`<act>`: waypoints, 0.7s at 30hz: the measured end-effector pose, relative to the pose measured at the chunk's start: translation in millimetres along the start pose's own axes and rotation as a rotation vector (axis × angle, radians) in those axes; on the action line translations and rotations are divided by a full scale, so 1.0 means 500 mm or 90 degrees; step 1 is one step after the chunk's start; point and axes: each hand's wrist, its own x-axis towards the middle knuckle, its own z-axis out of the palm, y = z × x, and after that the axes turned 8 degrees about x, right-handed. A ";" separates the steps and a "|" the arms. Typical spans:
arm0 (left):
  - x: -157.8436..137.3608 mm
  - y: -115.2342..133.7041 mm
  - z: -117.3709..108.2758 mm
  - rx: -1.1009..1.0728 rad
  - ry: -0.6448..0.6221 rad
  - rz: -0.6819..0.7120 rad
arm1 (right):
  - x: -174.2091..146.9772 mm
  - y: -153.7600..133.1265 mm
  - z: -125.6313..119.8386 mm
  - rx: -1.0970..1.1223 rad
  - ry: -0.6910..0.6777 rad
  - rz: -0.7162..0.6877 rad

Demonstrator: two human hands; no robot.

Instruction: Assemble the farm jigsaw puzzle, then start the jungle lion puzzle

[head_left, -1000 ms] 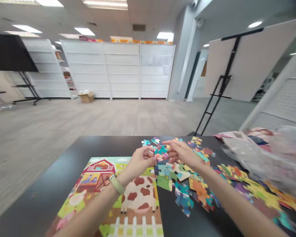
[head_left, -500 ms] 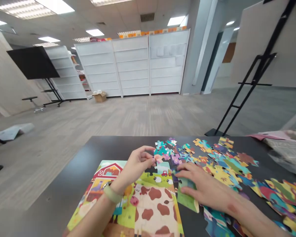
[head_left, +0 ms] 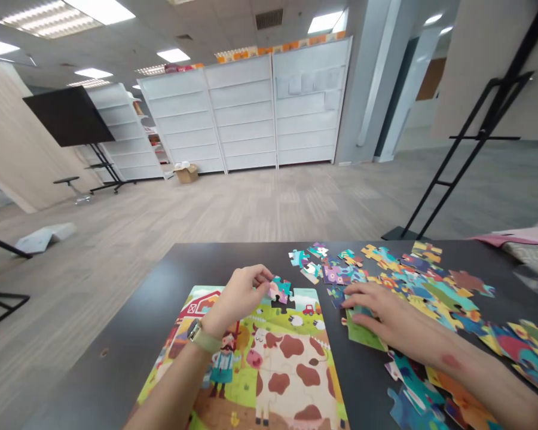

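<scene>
My left hand (head_left: 246, 297) pinches a teal and pink puzzle piece (head_left: 280, 289) over the top edge of the farm puzzle (head_left: 233, 388). Just below that piece, a dark gap (head_left: 283, 304) shows the tabletop through the puzzle. The farm picture has a cow, a farmer and a red barn; my left forearm hides part of it. My right hand (head_left: 381, 310) lies with fingers apart over a green puzzle piece (head_left: 363, 331), right of the puzzle, and partly covers it. A small blue patterned piece (head_left: 336, 295) lies by its fingertips.
Loose puzzle pieces (head_left: 448, 292) spread over the right side of the black table (head_left: 130, 352), some under my right forearm. A pink and grey bundle (head_left: 520, 239) is at the far right edge. Beyond stand a black-legged board stand (head_left: 466, 149) and white shelves (head_left: 237, 113).
My left hand has drawn the teal and pink piece away from the loose pieces, left to the puzzle's top edge. My right hand and the green piece sit farther from the puzzle. The view has shifted slightly.
</scene>
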 end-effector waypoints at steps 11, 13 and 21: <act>0.006 -0.013 0.011 -0.034 -0.037 -0.005 | 0.000 -0.005 -0.002 -0.002 0.004 0.009; 0.007 -0.015 0.012 -0.041 -0.033 -0.006 | 0.000 -0.010 -0.005 -0.001 0.009 0.006; 0.012 -0.026 0.015 -0.091 -0.012 -0.027 | 0.001 0.000 -0.001 -0.001 0.011 -0.002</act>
